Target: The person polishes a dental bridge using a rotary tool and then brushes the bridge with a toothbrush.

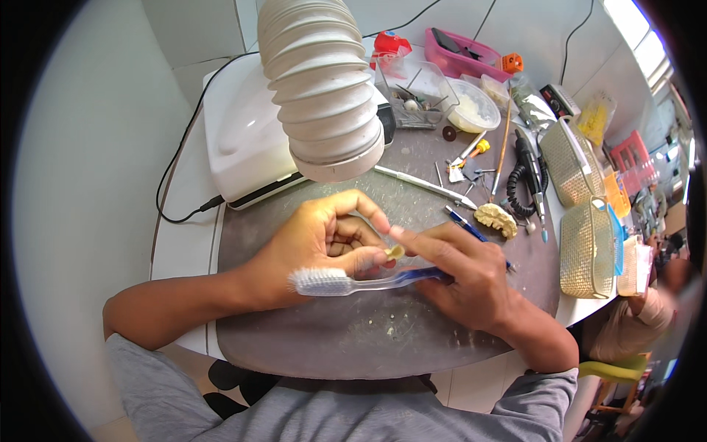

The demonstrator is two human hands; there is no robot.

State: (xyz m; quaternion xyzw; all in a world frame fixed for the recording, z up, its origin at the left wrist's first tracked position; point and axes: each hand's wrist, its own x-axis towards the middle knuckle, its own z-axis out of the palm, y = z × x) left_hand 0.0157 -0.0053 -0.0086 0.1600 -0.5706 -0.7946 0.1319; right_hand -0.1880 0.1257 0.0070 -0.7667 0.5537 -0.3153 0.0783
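Observation:
My left hand [328,243] pinches a small pale yellow piece [395,253] between thumb and fingers, its index finger arched above it. In my right hand [471,272] is a clear toothbrush with a blue handle [378,283], its white bristle head lying in front of my left wrist. My right index finger reaches close to the yellow piece; whether it touches cannot be made out. A cream dental cast [496,219] lies beyond my right hand, beside a blue pen [464,221].
A white corrugated hose [328,103] hangs above my hands, before a white machine [247,132]. Tools, a handpiece [529,177], containers [471,107] and woven baskets [585,250] crowd the back and right. A co-worker [633,331] sits at far right.

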